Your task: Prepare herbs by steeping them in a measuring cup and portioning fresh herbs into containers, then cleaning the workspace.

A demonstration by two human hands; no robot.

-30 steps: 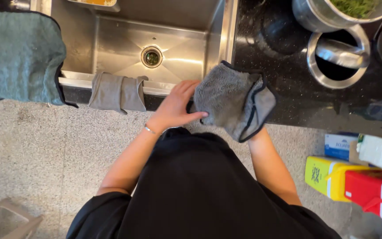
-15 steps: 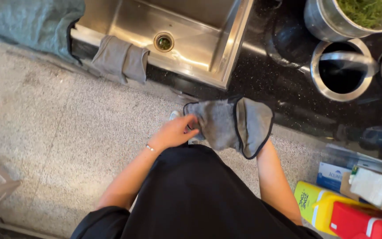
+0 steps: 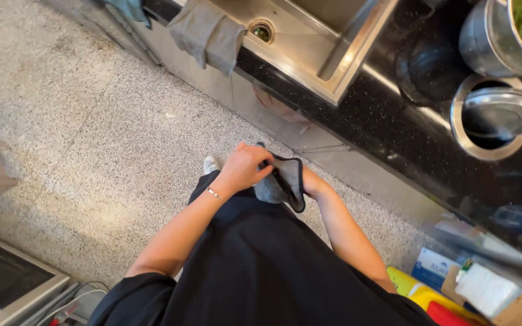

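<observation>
A grey cloth with a dark edge (image 3: 285, 181) is bunched between both hands in front of my black clothing. My left hand (image 3: 246, 166), with a thin bracelet at the wrist, grips its left side from above. My right hand (image 3: 310, 181) is mostly hidden behind the cloth and holds its right side. The hands are above the speckled floor, away from the counter.
A steel sink (image 3: 309, 36) with a grey cloth over its front rim (image 3: 206, 36) lies top centre. On the black counter (image 3: 394, 133) stand a pot of greens (image 3: 509, 36) and a round opening with a steel lid (image 3: 496, 115). Boxes and bottles (image 3: 460, 278) sit bottom right.
The view has swung away from the counter. Both hands have pulled the grey cloth off the counter edge and folded it smaller, down in front of my body.
</observation>
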